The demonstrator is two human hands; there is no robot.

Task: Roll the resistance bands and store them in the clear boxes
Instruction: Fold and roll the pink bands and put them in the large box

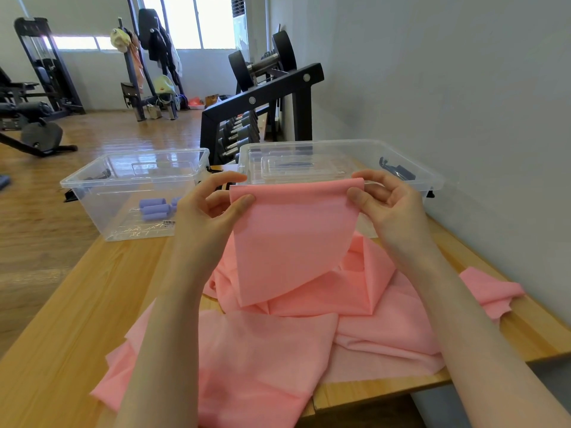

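You are pinching pink stretchy band point(293, 242) end with left hand point(213, 208) and right hand point(386, 205); purple rolls point(156, 208) sitting boxed in left clear plastic box point(92, 193), pink rolling not yet started.

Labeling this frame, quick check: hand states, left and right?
Left hand: closed, pinching the top left corner of the pink band.
Right hand: closed, pinching the band's top right corner.

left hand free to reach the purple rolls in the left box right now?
Probably not yet: the left hand pinches the pink band. The path looks clear, since the left box has no lid over the purple rolls.
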